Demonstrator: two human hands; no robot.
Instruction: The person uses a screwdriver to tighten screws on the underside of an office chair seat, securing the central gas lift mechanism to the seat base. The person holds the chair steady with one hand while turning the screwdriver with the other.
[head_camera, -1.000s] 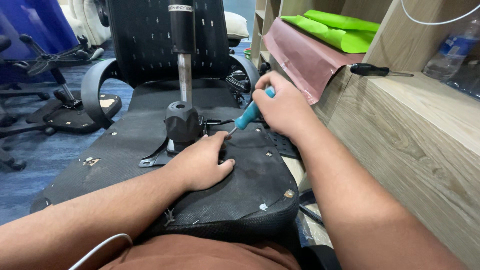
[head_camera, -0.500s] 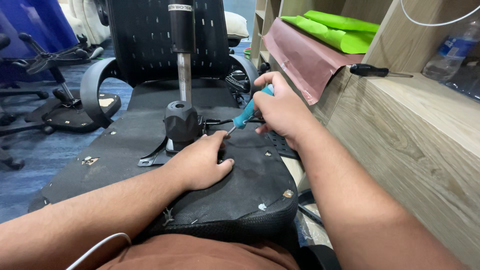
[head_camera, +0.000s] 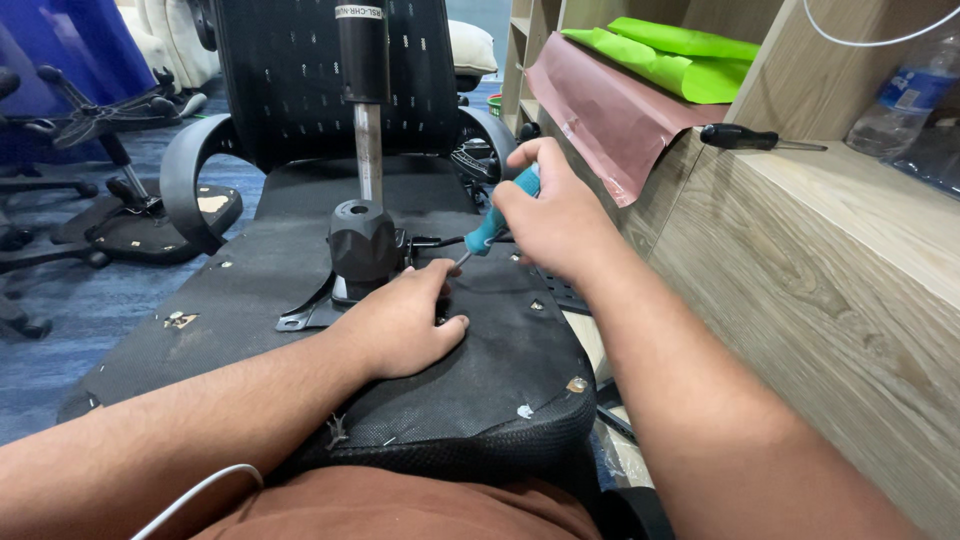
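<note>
- At six o'clock, nearest the camera, a rust-brown cloth covers the person's lap, and a thin white cable curls across it at seven o'clock.
- Just beyond lies the upturned black fabric underside of an office chair seat, dotted with small pale scraps and staples.
- The left hand rests palm-down near the middle of that underside, fingers loosely spread and gripping nothing, its fingertips pressing the fabric close to the screwdriver tip.
- The right hand, at about one o'clock from the left hand, is clenched around the teal plastic handle of a screwdriver; the thin metal shaft slants down towards seven o'clock and its tip meets the seat underside just beside the left fingertips.
- At eleven o'clock from the left hand stands the black moulded tilt mechanism, bolted to the seat on a flat metal plate.
- From that mechanism a silver gas-lift column with a black upper sleeve rises straight towards twelve o'clock.
- At three o'clock runs a pale wood-grain shelf unit; on its top lies a black-handled screwdriver, well apart from the hands.
- Further along at one o'clock, a dull pink folded sheet drapes over the shelf edge with a bright green folded sheet on top.
- At two o'clock stands a clear plastic bottle.
- At nine to ten o'clock, on the blue carpet, stand other chair bases and parts.
</note>
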